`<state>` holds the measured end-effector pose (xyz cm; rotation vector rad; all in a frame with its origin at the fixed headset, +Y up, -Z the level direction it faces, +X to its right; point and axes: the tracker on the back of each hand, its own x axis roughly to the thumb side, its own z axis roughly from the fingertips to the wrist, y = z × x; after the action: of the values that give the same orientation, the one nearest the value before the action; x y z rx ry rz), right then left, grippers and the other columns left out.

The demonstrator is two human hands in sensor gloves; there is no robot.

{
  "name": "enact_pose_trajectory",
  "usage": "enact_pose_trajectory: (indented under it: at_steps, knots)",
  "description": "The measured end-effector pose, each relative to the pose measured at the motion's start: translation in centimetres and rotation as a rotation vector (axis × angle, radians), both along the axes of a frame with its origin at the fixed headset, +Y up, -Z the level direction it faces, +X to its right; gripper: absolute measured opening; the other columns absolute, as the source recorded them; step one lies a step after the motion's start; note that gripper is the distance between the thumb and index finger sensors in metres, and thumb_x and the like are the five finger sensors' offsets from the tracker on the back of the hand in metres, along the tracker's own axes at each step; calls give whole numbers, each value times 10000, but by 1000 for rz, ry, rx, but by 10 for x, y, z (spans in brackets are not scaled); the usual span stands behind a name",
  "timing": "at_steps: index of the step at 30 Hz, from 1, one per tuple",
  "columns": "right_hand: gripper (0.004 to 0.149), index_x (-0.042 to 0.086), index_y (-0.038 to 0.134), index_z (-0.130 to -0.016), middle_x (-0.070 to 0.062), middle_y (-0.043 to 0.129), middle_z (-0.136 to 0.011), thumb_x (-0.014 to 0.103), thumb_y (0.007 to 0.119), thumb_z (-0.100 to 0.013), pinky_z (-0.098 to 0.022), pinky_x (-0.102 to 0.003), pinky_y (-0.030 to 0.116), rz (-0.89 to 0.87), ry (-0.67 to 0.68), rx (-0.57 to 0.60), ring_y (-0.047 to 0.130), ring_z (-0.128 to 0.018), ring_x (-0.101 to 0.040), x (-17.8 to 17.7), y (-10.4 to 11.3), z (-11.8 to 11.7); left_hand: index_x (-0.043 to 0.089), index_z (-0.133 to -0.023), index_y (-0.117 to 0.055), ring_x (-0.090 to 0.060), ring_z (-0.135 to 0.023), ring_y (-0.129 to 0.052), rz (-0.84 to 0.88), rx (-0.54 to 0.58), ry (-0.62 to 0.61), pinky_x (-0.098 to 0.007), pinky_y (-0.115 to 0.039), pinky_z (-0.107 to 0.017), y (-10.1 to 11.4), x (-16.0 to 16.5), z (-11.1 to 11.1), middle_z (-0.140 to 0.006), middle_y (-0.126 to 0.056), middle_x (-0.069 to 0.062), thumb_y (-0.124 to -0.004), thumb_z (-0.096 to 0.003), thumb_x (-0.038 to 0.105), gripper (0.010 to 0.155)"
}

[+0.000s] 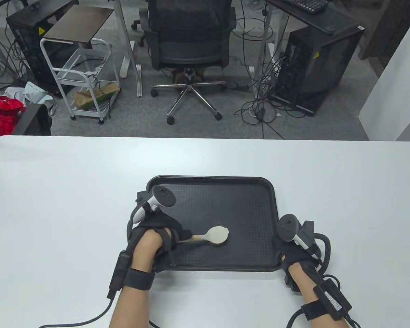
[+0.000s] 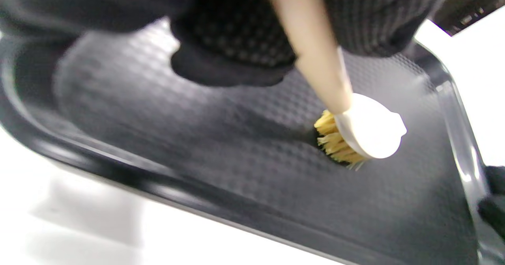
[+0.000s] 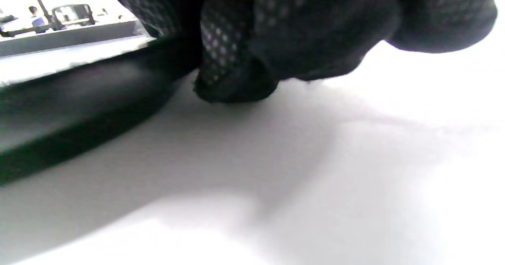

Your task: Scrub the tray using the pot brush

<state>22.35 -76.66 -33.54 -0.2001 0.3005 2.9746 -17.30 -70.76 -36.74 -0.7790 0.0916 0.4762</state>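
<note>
Mid-scrub: pot brush (image 1: 218, 235) bristles-down on the tray (image 1: 256, 191) near the table's front edge — left hand (image 1: 160, 235) gripping its handle, right hand (image 1: 294, 253) steadying the rim, grip unclear; much left.

We find no legible words or numbers. We see only yellow triangular warning stickers on two black computer towers (image 1: 317, 55), (image 1: 40, 31), and a white wrist-unit label (image 1: 334, 302) too small to read.
</note>
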Motion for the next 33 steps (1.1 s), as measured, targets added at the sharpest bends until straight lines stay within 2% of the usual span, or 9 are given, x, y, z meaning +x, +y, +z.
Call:
enact_pose_trajectory:
  at_steps: [12, 22, 28, 33]
  knots:
    - [583, 80, 628, -956, -47, 999, -397, 375, 768, -472, -290, -472, 829, 0, 0, -1, 955, -186, -255, 0, 0, 0, 144, -701, -1008, -238, 6, -986, 0, 33, 263, -497, -889, -299, 7, -103, 17, -387, -1085, -66, -925, -316, 521, 545]
    - [583, 80, 628, -956, -48, 999, -398, 375, 768, -473, -290, -473, 829, -3, 0, -3, 955, -187, -255, 0, 0, 0, 157, -706, -1020, -252, -6, -985, 41, 50, 417, -505, -884, -312, 5, -156, 34, -398, -1086, -74, -949, -305, 490, 526]
    - [581, 82, 628, -955, -47, 999, -398, 375, 769, -473, -290, -472, 829, -2, -1, -3, 955, -187, -255, 0, 0, 0, 114, -711, -992, -224, 12, -981, 144, 90, 392, -489, -892, -294, 10, -156, 33, -386, -1077, -63, -922, -331, 494, 542]
    - [582, 82, 628, -955, -46, 1000, -397, 376, 769, -472, -290, -472, 829, -2, -1, -3, 955, -187, -255, 0, 0, 0, 125, -736, -957, -189, -1, -983, 286, 144, 233, -465, -895, -299, 18, -118, 18, -406, -1063, -36, -875, -366, 525, 550]
